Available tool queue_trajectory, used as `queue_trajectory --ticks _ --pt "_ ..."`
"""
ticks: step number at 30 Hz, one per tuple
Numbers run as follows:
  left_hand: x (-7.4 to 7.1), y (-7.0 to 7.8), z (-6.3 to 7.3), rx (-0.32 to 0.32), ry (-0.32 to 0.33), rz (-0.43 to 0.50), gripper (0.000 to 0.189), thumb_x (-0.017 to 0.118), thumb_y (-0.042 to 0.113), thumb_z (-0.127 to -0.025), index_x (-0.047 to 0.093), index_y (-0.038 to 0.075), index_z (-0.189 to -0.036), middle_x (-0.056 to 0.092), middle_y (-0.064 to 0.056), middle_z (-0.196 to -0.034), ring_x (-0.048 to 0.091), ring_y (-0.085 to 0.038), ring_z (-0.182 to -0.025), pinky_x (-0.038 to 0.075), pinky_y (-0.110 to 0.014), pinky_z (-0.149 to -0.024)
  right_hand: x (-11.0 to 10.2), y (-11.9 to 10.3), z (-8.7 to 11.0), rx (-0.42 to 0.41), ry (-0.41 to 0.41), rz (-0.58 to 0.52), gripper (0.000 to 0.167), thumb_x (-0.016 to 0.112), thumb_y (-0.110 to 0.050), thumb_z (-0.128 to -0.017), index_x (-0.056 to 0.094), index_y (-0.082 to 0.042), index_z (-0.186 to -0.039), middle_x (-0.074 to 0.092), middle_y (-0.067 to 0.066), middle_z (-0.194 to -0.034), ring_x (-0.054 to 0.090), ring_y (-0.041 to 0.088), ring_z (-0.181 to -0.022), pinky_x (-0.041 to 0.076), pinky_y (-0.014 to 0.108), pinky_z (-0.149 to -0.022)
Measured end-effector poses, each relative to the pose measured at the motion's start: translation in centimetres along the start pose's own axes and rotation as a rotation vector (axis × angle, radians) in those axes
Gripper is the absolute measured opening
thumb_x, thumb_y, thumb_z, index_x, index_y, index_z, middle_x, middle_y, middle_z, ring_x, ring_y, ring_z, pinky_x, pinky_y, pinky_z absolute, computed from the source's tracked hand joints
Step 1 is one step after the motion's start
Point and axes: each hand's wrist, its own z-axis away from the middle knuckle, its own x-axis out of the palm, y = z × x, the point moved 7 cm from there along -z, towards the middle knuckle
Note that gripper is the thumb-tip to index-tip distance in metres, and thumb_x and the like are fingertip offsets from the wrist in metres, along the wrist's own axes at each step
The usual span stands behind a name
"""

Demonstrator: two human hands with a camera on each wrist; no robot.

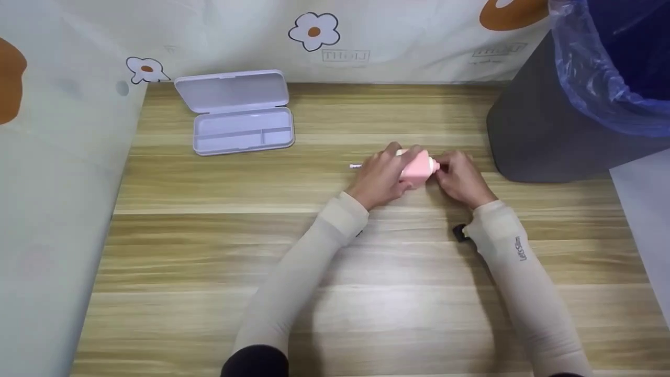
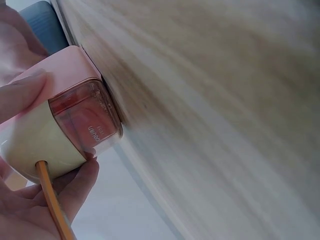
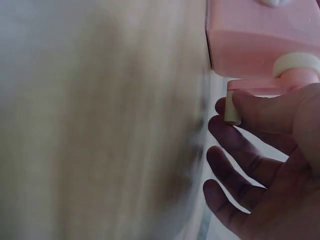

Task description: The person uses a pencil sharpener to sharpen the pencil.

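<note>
A pink and cream crank pencil sharpener (image 1: 419,170) lies on the wooden table, slightly right of centre in the head view. My left hand (image 1: 381,178) grips its body, fingers on one side and thumb on the other. An orange pencil (image 2: 52,202) sticks out of the hole in its cream face, and its far end shows beyond the left hand in the head view. Between thumb and index finger, my right hand (image 1: 463,178) pinches the cream knob (image 3: 232,109) of the pink crank arm. Its other fingers are loosely bent. The pencil's tip is hidden inside the sharpener.
At the back left, a pale lilac pencil case (image 1: 243,142) stands with its lid up, showing bare compartments. A dark grey bin (image 1: 544,131) with a blue plastic liner stands at the right. A flower-patterned sheet (image 1: 408,42) hangs behind the table.
</note>
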Motion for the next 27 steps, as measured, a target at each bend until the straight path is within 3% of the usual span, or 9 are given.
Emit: queue_trajectory --ticks 3,9,18,27 --pt "0.0 0.0 0.1 0.005 0.004 0.014 0.068 0.078 0.023 -0.085 0.049 0.020 -0.146 0.055 -0.016 -0.125 0.064 -0.028 -0.096 0.052 -0.038 -0.084 0.2 -0.3 0.7 -0.013 -0.010 0.022 0.013 0.066 0.004 -0.087 0.074 -0.002 -0.078 0.068 0.009 -0.075 0.055 0.021 -0.071 0.041 0.036 -0.068" --pt "0.0 0.0 0.1 0.012 0.014 0.015 0.067 0.077 0.022 -0.086 0.049 0.019 -0.147 0.055 -0.017 -0.125 0.064 -0.028 -0.097 0.053 -0.039 -0.084 0.3 -0.8 1.7 -0.010 -0.041 0.023 0.005 0.074 -0.004 -0.087 0.078 -0.003 -0.085 0.071 0.009 -0.080 0.056 0.022 -0.073 0.039 0.037 -0.069" --pt "0.0 0.0 0.0 -0.007 0.001 0.010 0.067 0.077 0.024 -0.086 0.048 0.020 -0.147 0.055 -0.017 -0.128 0.064 -0.028 -0.098 0.052 -0.039 -0.084 -0.1 -2.0 3.7 -0.024 -0.067 0.020 0.009 0.072 -0.002 -0.089 0.079 -0.006 -0.090 0.073 0.009 -0.094 0.061 0.027 -0.092 0.041 0.044 -0.084" --pt "0.0 0.0 0.0 -0.006 0.002 0.025 0.069 0.079 0.031 -0.085 0.048 0.021 -0.146 0.056 -0.017 -0.125 0.064 -0.028 -0.096 0.053 -0.041 -0.083 -1.8 -4.3 5.4 -0.086 -0.041 0.073 0.010 0.071 0.000 -0.088 0.079 -0.004 -0.094 0.064 0.007 -0.079 0.053 0.022 -0.082 0.037 0.039 -0.076"
